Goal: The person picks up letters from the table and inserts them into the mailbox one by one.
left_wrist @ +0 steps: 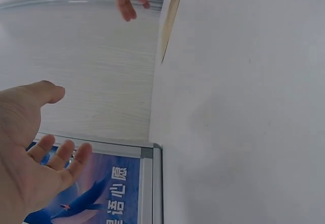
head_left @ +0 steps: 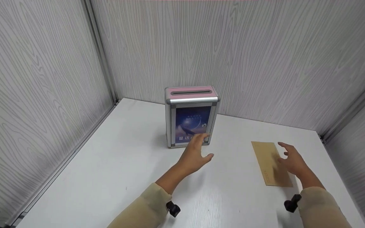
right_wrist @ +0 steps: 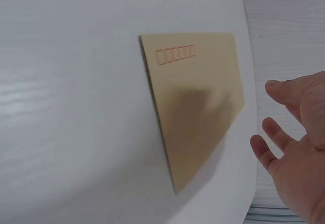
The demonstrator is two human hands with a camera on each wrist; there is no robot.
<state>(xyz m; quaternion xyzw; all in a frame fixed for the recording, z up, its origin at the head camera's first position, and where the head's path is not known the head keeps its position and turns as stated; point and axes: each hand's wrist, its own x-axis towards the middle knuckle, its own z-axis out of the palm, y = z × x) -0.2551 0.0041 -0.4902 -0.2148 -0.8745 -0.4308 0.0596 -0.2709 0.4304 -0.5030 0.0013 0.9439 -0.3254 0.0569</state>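
A brown paper envelope [head_left: 266, 158] lies on the white table at the right; red postcode boxes show on it in the right wrist view. Over its right edge hovers my right hand [head_left: 292, 160], fingers loosely bent and holding nothing, its shadow falling on the paper. At the middle back stands an upright slotted box [head_left: 169, 126] with a pink top, a silver frame and a blue whale picture. My left hand [head_left: 192, 158] hangs in front of its lower part, thumb spread from the fingers, nothing in it. Whether the left fingertips touch the box is unclear; they seem apart.
White wood-grain panels [head_left: 182, 47] wall in the table [head_left: 131, 133] at the back and both sides. Dark metal strips [head_left: 98, 47] run along the corners. A small black device [head_left: 173, 209] sits at the left wrist, another [head_left: 292, 203] at the right.
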